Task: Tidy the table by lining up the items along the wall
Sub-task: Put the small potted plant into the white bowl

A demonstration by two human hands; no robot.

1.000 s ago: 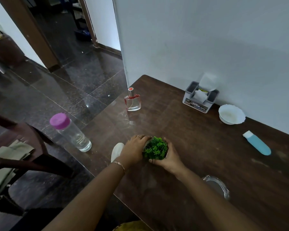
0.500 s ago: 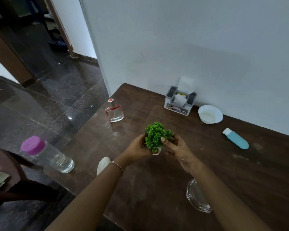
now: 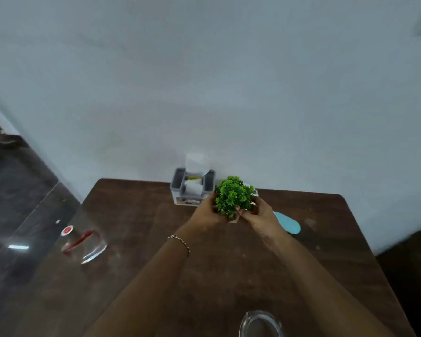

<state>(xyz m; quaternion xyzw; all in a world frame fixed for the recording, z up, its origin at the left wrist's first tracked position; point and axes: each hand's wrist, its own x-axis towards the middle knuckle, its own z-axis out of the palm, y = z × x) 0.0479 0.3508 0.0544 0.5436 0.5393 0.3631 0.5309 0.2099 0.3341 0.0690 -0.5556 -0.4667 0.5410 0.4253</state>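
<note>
A small green potted plant (image 3: 234, 195) is held above the brown table (image 3: 136, 276), close to the wall. My left hand (image 3: 206, 214) grips its pot from the left and my right hand (image 3: 259, 217) grips it from the right. The pot is mostly hidden by my fingers; a pale corner shows below. Just left of the plant a grey tissue holder (image 3: 192, 187) stands against the wall. A blue bottle (image 3: 288, 223) lies behind my right hand, partly hidden.
A clear perfume bottle with a red cap (image 3: 82, 242) stands near the table's left edge. A glass dish (image 3: 260, 323) sits at the near edge. Dark tiled floor (image 3: 12, 190) lies to the left. The white bowl is hidden behind the plant.
Both hands have lifted the plant off the table's middle and carried it away from me toward the wall, beside the tissue holder. The camera has tilted up and moved closer.
</note>
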